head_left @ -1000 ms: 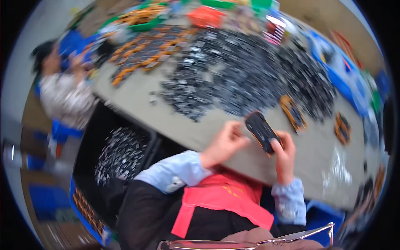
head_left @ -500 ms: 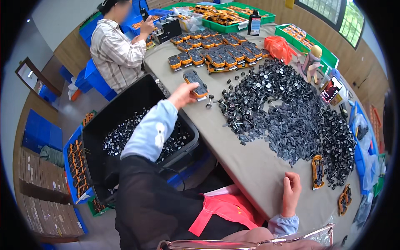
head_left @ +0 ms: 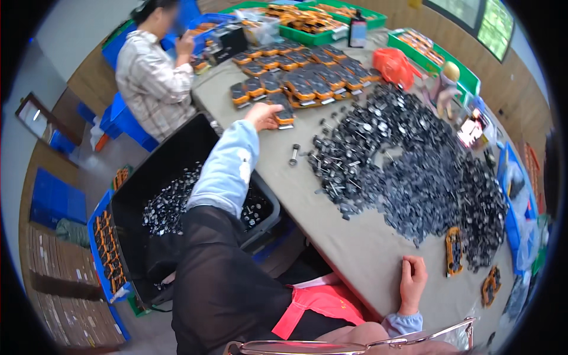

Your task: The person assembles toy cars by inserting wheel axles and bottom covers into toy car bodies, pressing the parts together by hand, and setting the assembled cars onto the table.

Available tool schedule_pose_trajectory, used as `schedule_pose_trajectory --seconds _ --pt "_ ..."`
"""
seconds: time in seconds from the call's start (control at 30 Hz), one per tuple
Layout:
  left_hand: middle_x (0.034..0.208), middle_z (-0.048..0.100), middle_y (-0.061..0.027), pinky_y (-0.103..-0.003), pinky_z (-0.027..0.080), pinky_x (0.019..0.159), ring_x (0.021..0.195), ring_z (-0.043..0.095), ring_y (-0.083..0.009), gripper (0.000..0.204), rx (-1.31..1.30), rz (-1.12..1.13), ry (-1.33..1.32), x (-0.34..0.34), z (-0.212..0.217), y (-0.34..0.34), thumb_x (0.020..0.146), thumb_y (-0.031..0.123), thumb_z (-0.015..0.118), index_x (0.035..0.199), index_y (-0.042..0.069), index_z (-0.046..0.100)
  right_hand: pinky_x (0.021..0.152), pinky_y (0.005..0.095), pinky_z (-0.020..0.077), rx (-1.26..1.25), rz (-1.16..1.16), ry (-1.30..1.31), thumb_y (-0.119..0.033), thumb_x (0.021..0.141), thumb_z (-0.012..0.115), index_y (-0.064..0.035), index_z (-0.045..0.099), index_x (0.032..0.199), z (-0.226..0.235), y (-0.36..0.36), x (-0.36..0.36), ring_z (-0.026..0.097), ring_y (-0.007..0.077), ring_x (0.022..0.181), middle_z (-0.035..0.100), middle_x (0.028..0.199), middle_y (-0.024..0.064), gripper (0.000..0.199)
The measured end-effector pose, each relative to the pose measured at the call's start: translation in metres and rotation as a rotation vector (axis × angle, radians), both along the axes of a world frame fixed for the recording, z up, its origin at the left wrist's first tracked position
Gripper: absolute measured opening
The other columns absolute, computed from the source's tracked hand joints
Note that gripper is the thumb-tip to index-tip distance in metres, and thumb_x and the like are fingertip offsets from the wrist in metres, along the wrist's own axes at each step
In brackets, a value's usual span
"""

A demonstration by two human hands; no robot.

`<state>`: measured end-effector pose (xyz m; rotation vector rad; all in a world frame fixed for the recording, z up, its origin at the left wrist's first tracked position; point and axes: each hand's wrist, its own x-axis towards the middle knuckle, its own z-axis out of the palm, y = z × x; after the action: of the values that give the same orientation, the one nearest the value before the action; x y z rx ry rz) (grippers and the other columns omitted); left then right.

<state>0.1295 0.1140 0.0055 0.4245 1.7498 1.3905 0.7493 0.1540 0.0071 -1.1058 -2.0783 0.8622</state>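
My left hand (head_left: 264,116) is stretched out to the table's far left part, fingers closed around a toy car (head_left: 283,112) with an orange body and its black underside up. This car is beside the near edge of a group of similar upturned toy cars (head_left: 299,86), some of them stacked. My right hand (head_left: 413,281) rests on the table near its front edge, fingers curled in, with nothing visible in them. Nearest to it is a single orange toy car (head_left: 454,251). A loose wheel axle (head_left: 294,155) lies on the table just nearer than my left hand.
Black wheel axles (head_left: 378,118) and small dark flat pieces (head_left: 414,189) form a big heap. A black bin (head_left: 269,216) with more wheels stands below my left arm. Behind are green trays (head_left: 313,38), a dark bottle (head_left: 357,29) and a red plastic bag (head_left: 393,68). Another person (head_left: 155,71) works at left.
My left hand has carried the toy car away from me to the near edge of the group and lowered it there. My right hand stays put. The view has shifted slightly.
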Motion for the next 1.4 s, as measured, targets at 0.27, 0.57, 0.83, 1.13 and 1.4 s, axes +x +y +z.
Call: schedule_pose_trajectory --seconds 0.27,0.57,0.83,1.13,1.4 --pt "0.101 0.067 -0.0135 -0.034 0.053 0.082 0.092 0.065 -0.0206 0.056 -0.015 0.465 1.078 -0.041 -0.039 -0.043 0.090 0.029 0.073 0.130 -0.006 0.054 0.091 0.0386 0.0493 0.497 -0.195 -0.108 0.001 0.088 0.067 -0.0022 0.067 0.106 0.022 0.038 0.045 0.063 0.0324 0.103 0.066 0.106 0.0150 0.018" --pt "0.089 0.064 -0.0072 -0.031 0.050 0.072 0.080 0.062 -0.0208 0.008 0.610 -0.521 1.044 0.276 0.043 -0.001 0.089 -0.001 0.065 0.097 0.001 0.067 0.097 0.0455 0.0433 0.516 -0.296 -0.538 -0.016 0.081 0.076 -0.0082 0.062 0.120 0.001 0.089 0.093 0.056 0.0342 0.117 0.059 0.128 0.0131 0.042" --pt "0.096 0.062 -0.0116 -0.041 0.052 0.080 0.093 0.061 -0.0323 0.011 0.615 -0.905 1.122 0.380 0.016 0.038 0.085 0.003 0.068 0.096 0.004 0.069 0.094 0.0452 0.0429 0.327 -0.209 -0.481 -0.012 0.076 0.077 -0.0084 0.060 0.117 0.018 0.031 0.124 0.056 0.0331 0.115 0.059 0.126 0.0116 0.045" --pt "0.090 0.060 -0.0087 -0.040 0.053 0.077 0.090 0.061 -0.0291 0.010 0.572 -1.099 1.373 0.429 0.002 0.086 0.085 0.011 0.071 0.094 0.007 0.071 0.104 0.0441 0.0413 0.287 -0.088 -0.381 -0.013 0.074 0.080 -0.0077 0.054 0.134 0.020 0.033 0.128 0.052 0.0368 0.125 0.054 0.137 0.0147 0.065" --pt "0.091 0.067 -0.0157 -0.042 0.053 0.078 0.087 0.066 -0.0346 0.012 0.082 -1.185 1.010 0.427 0.017 0.059 0.089 0.013 0.066 0.088 0.002 0.069 0.101 0.0441 0.0418 0.266 0.068 -0.217 -0.013 0.067 0.083 -0.0087 0.062 0.126 0.014 0.014 0.134 0.057 0.0311 0.116 0.061 0.127 0.0110 0.063"
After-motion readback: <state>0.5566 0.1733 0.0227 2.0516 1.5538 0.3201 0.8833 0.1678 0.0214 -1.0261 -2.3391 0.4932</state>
